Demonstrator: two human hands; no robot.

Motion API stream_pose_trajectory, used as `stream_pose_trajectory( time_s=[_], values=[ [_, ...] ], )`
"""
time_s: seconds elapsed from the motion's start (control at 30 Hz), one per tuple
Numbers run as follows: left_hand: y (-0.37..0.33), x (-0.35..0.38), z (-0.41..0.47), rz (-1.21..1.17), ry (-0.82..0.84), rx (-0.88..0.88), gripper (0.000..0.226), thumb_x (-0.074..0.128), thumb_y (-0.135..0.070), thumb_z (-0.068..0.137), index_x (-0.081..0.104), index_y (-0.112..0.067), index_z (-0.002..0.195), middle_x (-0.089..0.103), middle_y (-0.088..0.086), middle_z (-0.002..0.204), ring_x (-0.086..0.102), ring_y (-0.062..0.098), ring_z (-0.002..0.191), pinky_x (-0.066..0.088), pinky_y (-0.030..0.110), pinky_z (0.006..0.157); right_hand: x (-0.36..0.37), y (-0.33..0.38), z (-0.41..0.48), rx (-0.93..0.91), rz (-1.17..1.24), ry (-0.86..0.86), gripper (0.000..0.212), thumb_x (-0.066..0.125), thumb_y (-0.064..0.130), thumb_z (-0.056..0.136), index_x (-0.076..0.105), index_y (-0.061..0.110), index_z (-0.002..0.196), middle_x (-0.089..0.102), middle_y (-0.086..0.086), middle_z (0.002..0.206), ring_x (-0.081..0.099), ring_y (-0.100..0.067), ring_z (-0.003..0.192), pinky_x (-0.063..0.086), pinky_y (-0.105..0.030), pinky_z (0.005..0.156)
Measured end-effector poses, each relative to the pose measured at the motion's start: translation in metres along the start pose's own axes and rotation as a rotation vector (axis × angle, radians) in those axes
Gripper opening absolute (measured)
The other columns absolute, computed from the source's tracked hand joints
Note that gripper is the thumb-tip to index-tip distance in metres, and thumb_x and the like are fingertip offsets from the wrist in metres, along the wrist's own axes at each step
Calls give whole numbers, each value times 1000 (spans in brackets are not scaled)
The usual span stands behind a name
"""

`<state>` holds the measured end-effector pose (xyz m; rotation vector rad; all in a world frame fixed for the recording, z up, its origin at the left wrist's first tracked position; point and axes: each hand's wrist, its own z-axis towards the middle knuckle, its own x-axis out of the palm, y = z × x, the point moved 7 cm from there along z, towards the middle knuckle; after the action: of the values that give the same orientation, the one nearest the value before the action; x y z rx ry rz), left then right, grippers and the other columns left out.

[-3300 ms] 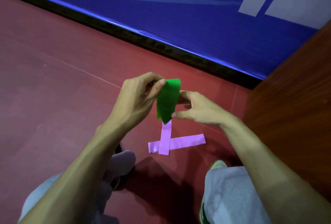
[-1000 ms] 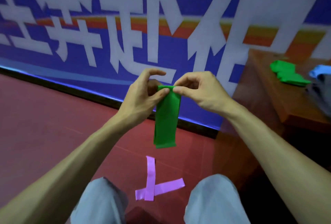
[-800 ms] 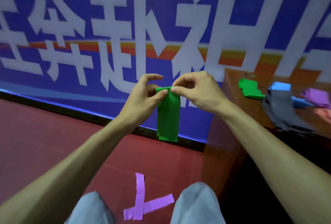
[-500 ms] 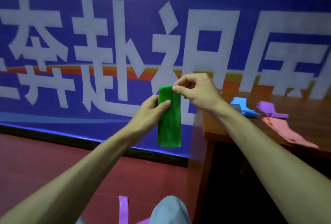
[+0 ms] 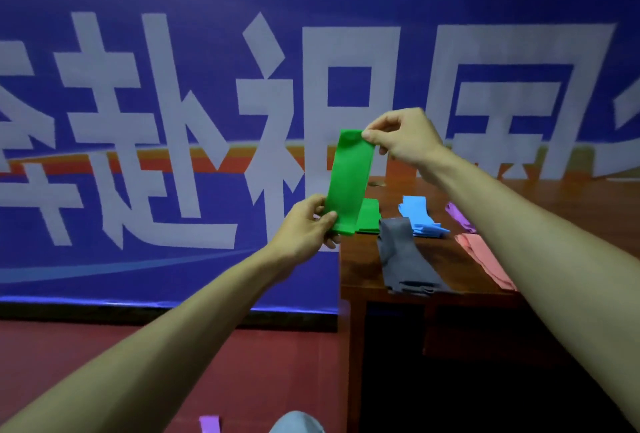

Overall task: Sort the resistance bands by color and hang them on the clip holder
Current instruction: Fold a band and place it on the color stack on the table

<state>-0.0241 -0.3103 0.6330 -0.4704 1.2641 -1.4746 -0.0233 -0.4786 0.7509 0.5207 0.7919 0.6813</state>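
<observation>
Currently mid-sort: green band [image 5: 349, 183] is in the air, held near-vertical between both hands, just over the near-left corner of the table [image 5: 561, 197]. Right hand [image 5: 403, 138] pinches the top edge, thumb against forefinger, the other fingers curled loosely behind. Left hand [image 5: 304, 228] pinches the bottom end, thumb on the front face, fingers wrapped behind. The band lies flat and lightly taut between the two grips; can't tell if it's stretched at all. The table holds colour piles: green pile [image 5: 370, 221] right behind the held band, blue pile [image 5: 417, 212] next to it, grey band [image 5: 403, 259] in front and reaching the near edge, purple pile [image 5: 457, 216] and pink band [image 5: 485, 259] partly hidden by the right forearm. My read: this is the sort step and hanging hasn't started; clip holder isn't in view. Next move is probably to lay the band on the green pile. That's a short reach forward: release the left pinch first so the lower end lands flat, then let go of the top. One purple band [image 5: 209, 424] sits on the floor at the bottom of the frame and likely needs collecting too.
</observation>
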Motion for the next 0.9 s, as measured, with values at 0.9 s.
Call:
stream_pose_trajectory(
  time_s=[0.9],
  values=[
    [102, 68, 152, 413, 221, -312, 60, 65, -21, 89, 33, -13, 140, 56, 11, 126, 62, 18, 97, 50, 19, 63, 106, -231, 95, 112, -548, 464, 13, 72, 24, 85, 76, 13, 90, 70, -1, 88, 57, -9, 81, 41, -20, 74]
  ],
)
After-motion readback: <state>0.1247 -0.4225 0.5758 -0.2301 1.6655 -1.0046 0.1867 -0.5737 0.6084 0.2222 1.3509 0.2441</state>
